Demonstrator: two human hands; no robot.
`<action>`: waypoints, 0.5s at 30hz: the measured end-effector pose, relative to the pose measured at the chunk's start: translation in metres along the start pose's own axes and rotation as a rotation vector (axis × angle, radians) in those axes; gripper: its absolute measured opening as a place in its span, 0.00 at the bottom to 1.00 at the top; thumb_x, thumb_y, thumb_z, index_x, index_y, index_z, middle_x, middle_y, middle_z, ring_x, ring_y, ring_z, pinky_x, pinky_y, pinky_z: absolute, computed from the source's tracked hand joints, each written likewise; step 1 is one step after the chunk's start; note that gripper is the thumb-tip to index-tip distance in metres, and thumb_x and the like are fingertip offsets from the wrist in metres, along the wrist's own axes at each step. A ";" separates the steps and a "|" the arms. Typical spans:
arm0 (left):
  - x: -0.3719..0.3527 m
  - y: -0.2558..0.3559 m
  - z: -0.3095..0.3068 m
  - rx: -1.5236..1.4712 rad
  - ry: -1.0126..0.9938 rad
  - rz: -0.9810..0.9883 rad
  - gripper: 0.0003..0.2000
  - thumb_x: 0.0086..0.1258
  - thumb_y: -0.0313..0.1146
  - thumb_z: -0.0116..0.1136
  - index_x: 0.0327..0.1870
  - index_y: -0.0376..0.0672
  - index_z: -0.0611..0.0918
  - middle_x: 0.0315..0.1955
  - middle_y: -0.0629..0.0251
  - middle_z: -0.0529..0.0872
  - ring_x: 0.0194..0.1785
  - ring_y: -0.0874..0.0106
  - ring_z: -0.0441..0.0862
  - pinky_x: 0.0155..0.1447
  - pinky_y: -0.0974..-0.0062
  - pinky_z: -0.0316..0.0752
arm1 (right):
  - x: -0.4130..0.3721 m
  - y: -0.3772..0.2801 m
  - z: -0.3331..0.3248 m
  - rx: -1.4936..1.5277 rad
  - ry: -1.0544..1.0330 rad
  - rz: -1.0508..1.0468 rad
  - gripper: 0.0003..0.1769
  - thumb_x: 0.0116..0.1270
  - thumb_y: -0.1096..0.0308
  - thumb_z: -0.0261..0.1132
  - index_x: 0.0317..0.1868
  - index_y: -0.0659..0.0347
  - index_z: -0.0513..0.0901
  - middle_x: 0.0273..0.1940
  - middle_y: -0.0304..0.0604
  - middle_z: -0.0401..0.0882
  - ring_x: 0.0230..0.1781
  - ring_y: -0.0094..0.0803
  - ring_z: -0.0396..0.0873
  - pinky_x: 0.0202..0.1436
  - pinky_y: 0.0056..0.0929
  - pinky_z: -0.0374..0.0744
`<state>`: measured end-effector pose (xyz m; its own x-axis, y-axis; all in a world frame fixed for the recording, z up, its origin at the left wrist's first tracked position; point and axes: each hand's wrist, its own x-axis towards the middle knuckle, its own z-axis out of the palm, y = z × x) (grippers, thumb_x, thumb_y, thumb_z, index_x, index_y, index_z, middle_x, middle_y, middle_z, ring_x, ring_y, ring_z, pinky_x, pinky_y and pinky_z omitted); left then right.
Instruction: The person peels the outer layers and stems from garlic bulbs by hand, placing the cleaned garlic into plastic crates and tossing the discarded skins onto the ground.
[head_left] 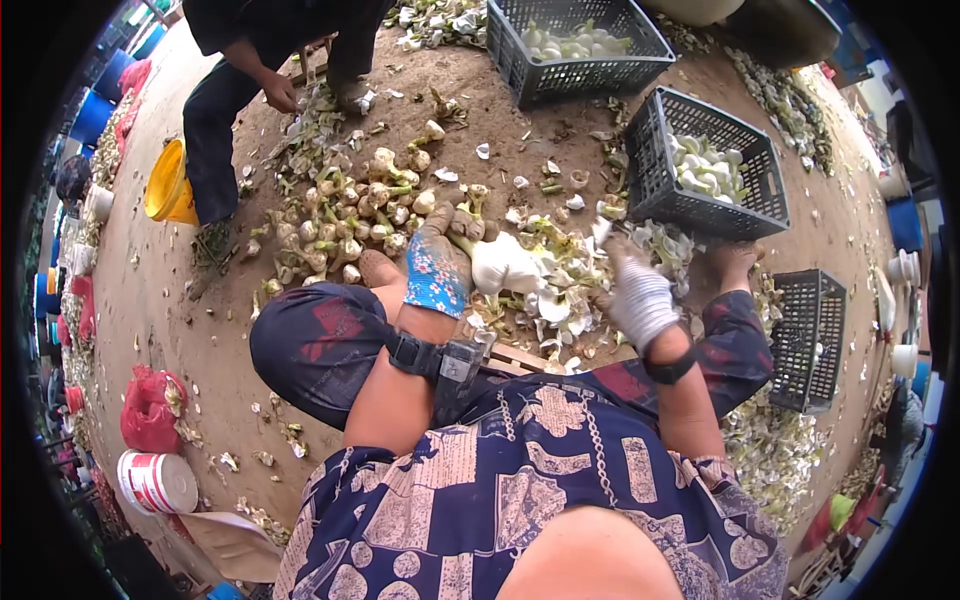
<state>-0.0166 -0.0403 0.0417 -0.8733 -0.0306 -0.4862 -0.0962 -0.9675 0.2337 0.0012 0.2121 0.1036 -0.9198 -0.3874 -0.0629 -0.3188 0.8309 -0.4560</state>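
My left hand (440, 258), in a dirty glove with a blue floral cuff, is closed around the stem end of a large white garlic bulb (503, 264). The bulb hangs over a litter of white peelings (560, 310). To the right, my right hand (637, 290), in a white glove, is apart from the bulb above the peelings. Its fingers are smeared, so what they do is unclear. Just left of my left hand lies a heap of untrimmed garlic bulbs (335, 225) with stems.
Crates hold peeled white bulbs at the back (595, 75) and right (700, 205); another dark crate (808, 340) stands nearer. A co-worker's hand (280, 92) is at the upper left, near a yellow bucket (172, 185). A white bucket (160, 483) lies lower left.
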 end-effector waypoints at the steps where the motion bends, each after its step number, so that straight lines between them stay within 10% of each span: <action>1: -0.006 -0.009 0.007 0.039 0.142 0.004 0.06 0.70 0.32 0.48 0.39 0.39 0.75 0.15 0.68 0.71 0.20 0.69 0.69 0.36 0.61 0.73 | 0.001 -0.011 0.006 -0.236 0.106 -0.178 0.36 0.53 0.69 0.66 0.63 0.63 0.63 0.52 0.58 0.74 0.52 0.52 0.74 0.48 0.39 0.78; 5: 0.006 -0.026 -0.007 0.143 0.190 -0.091 0.12 0.68 0.29 0.48 0.21 0.44 0.67 0.14 0.67 0.68 0.18 0.67 0.68 0.29 0.65 0.72 | 0.014 -0.043 0.031 -0.184 0.115 -0.513 0.37 0.53 0.69 0.63 0.65 0.64 0.60 0.45 0.60 0.76 0.40 0.49 0.79 0.39 0.40 0.78; 10: 0.009 -0.019 -0.001 0.089 0.336 -0.036 0.07 0.70 0.30 0.47 0.30 0.40 0.73 0.13 0.70 0.67 0.16 0.71 0.64 0.30 0.67 0.72 | 0.029 -0.040 0.051 -0.220 0.006 -0.399 0.06 0.52 0.71 0.58 0.32 0.63 0.76 0.22 0.49 0.78 0.22 0.46 0.79 0.25 0.41 0.76; 15: 0.024 0.004 -0.005 0.055 0.482 0.089 0.09 0.73 0.29 0.40 0.35 0.43 0.75 0.09 0.77 0.60 0.13 0.79 0.58 0.27 0.73 0.69 | 0.018 -0.061 0.049 -0.153 -0.404 -0.317 0.04 0.51 0.73 0.58 0.28 0.61 0.79 0.22 0.52 0.78 0.26 0.48 0.80 0.30 0.42 0.77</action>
<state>-0.0358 -0.0459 0.0269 -0.5601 -0.2381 -0.7935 -0.0673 -0.9415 0.3301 0.0155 0.1350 0.0871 -0.6213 -0.7264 -0.2937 -0.6240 0.6855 -0.3752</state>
